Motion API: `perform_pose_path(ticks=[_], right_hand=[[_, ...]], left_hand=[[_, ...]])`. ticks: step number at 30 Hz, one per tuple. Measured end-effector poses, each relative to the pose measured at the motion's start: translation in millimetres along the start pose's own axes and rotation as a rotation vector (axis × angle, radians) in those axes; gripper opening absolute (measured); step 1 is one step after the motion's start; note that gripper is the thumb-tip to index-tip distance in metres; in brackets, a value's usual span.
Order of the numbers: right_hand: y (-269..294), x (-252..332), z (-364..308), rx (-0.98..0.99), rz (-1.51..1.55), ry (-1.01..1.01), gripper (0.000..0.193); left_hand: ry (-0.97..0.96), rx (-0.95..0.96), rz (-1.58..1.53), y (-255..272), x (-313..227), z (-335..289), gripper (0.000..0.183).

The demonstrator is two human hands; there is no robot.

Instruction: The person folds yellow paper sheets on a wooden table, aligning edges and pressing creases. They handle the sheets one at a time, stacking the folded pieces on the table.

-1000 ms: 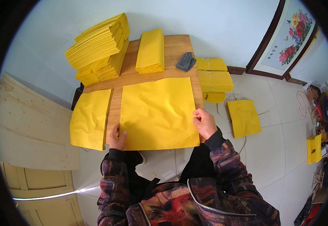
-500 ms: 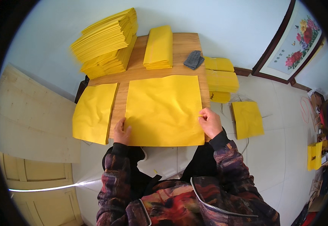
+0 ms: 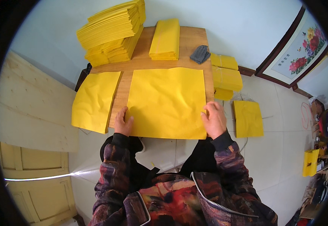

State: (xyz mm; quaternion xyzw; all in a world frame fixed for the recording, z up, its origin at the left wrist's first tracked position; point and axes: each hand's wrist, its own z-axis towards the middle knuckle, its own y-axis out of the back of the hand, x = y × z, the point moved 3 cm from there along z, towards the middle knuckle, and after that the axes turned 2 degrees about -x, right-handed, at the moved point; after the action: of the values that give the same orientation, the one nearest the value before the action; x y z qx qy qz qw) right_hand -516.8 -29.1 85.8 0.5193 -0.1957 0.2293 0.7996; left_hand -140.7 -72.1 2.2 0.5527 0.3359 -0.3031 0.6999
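Note:
A large yellow felt-like sheet point(image 3: 166, 101) lies spread on the wooden table, its near edge reaching past the table's front. At its left edge rests my left hand point(image 3: 123, 122), fingers and thumb apart, thumb toward the sheet. My right hand point(image 3: 214, 119) is at the right edge, open with fingers slightly bent and the thumb by the edge. Neither hand visibly grips anything. Left of the large sheet is a narrower yellow piece point(image 3: 95, 98), which hangs over the table's left side. The large sheet has soft wrinkles across its middle.
On the wooden table point(image 3: 193, 37) stand a tall stack of folded yellow pieces point(image 3: 109, 28), a lower yellow stack point(image 3: 165, 39) and a dark grey cloth point(image 3: 200, 54). Tied yellow bundles point(image 3: 226, 79) sit beyond its right side. Another yellow stack point(image 3: 249, 118) is lower, near the floor.
My right hand has loosened from a pinch at the sheet's right edge, its fingers now apart. My left hand stays at the left edge. The whole view has shifted slightly.

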Motion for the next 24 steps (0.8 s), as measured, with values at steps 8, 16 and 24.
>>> perform_pose_path(ticks=[8, 16, 24], right_hand=[[-47, 40, 5, 0.332, 0.023, 0.328, 0.026], [-48, 29, 48, 0.394, -0.093, 0.247, 0.03], [-106, 12, 89, 0.511, -0.201, 0.185, 0.065]], left_hand=[[-0.047, 0.011, 0.32, 2, -27, -16, 0.051], [0.024, 0.033, 0.377, 0, -31, -11, 0.053], [0.077, 0.077, 0.375, 3, -34, -10, 0.055]])
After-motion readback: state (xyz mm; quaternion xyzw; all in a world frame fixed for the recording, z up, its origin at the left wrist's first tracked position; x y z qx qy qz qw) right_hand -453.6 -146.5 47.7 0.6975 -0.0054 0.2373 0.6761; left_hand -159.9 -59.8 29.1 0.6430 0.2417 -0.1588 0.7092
